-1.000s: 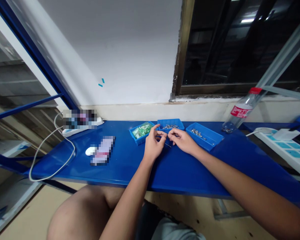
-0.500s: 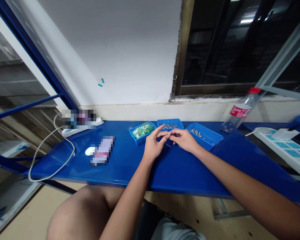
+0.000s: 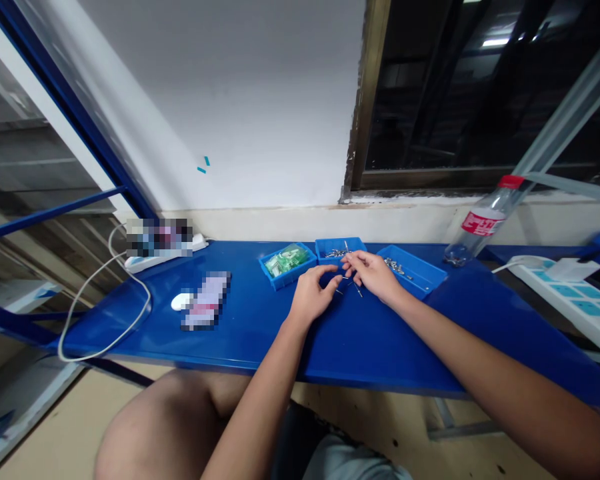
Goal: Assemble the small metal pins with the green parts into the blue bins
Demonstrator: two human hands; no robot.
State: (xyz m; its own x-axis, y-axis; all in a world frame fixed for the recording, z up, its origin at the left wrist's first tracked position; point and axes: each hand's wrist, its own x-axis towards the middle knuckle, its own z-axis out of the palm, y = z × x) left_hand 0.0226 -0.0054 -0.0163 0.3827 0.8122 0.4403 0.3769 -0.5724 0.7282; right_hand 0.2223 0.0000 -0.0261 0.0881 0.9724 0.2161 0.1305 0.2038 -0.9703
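My left hand (image 3: 311, 293) hovers over the blue table, its fingers curved and its thumb apart from the index finger, with nothing clear between them. Close by on the right, my right hand (image 3: 375, 275) has its fingertips bent together at the front edge of the middle blue tray (image 3: 323, 256). A thin metal pin (image 3: 347, 246) sticks up from those fingertips; its lower end is hidden. Beneath and between the hands, several slim metal pins (image 3: 358, 291) lie on the table. Small metal parts (image 3: 334, 253) fill the bottom of the middle tray.
A blue tray of green packets (image 3: 289, 259) stands left, and another blue tray (image 3: 423, 280) with metal parts stands right. Farther out are a bottle (image 3: 483, 223), a power strip (image 3: 575, 293), a blurred-out phone-like object (image 3: 207, 301), a white oval object (image 3: 181, 302) and a white cable (image 3: 145, 293).
The fingertips of both hands, which met around a small shiny part, have come apart. My right hand has shifted slightly toward the middle tray, and the pins on the table show more.
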